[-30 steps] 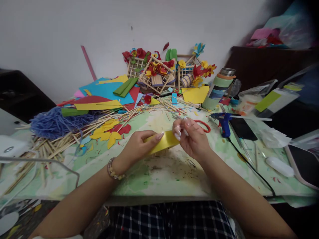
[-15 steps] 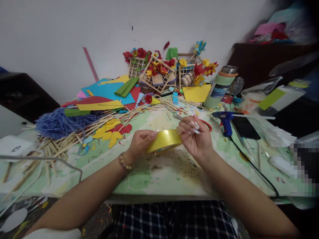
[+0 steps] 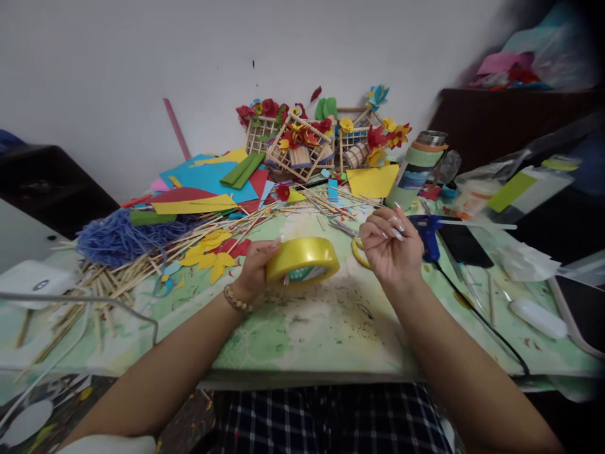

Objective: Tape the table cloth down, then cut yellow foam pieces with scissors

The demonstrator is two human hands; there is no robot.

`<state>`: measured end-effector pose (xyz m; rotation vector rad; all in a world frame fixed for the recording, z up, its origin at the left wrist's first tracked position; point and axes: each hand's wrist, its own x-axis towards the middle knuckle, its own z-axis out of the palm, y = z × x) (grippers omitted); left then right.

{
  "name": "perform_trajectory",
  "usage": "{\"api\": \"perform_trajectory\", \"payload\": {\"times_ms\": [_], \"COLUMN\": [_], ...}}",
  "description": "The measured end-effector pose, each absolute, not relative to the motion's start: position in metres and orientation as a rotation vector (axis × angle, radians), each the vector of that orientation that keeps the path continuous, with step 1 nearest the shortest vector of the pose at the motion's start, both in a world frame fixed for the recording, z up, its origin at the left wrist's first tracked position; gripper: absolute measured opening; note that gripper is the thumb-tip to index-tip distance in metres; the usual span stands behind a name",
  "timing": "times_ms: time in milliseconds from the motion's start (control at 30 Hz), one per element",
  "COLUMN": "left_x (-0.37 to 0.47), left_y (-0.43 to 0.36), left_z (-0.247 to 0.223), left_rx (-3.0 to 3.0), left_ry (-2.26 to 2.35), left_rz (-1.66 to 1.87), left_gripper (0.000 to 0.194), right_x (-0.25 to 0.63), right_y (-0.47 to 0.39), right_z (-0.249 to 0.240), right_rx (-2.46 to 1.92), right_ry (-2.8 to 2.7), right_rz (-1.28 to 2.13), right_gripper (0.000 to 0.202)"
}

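Observation:
My left hand (image 3: 258,268) grips the left side of a roll of yellow adhesive tape (image 3: 305,252), held tilted above the table with part of its printed core showing. My right hand (image 3: 392,246) is raised to the right of the roll, apart from it. Its fingers are curled in toward the palm; whether something thin is pinched in them cannot be made out. Scissors (image 3: 360,252) with a yellow handle lie just beyond, partly covered by this hand. Behind the right hand is a blue glue gun (image 3: 428,236) with its glue stick poking out.
Thin wooden sticks (image 3: 189,236), blue yarn (image 3: 127,236) and yellow paper petals (image 3: 208,252) spread over the left side. Coloured paper (image 3: 203,176) and flower-trimmed stick frames (image 3: 302,142) stand at the back. On the right are a bottle (image 3: 413,167), a phone (image 3: 466,244) and a black cord (image 3: 477,315).
My right hand has moved right, away from the tape roll. The roll has tipped so that its core shows, still in my left hand. The view has shifted slightly.

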<state>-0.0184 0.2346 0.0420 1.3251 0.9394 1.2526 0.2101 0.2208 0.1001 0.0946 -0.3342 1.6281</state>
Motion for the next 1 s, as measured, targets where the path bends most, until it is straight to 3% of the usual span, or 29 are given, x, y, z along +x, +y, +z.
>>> {"api": "perform_trajectory", "payload": {"times_ms": [367,600,800,1000], "left_x": [-0.043,-0.037,-0.038,-0.047], "left_y": [0.259,0.244,0.238,0.243], "left_z": [0.023,0.054,0.062,0.060], "left_rx": [1.742,1.689,1.994,2.256], "left_ry": [1.152,1.018,1.020,0.882], "left_rz": [1.677,1.013,1.320,1.320], "left_gripper": [0.044,0.056,0.059,0.051], "right_x": [0.209,0.210,0.211,0.209], "right_y": [0.216,0.217,0.224,0.224], "right_z": [0.101,0.096,0.091,0.093], "right_rx": [-0.236,-0.225,-0.294,-0.464], "right_ry": [-0.682,-0.784,-0.678,-0.767], "right_rz": [1.445,1.480,1.470,1.436], "right_gripper": [0.043,0.041,0.035,0.036]}}
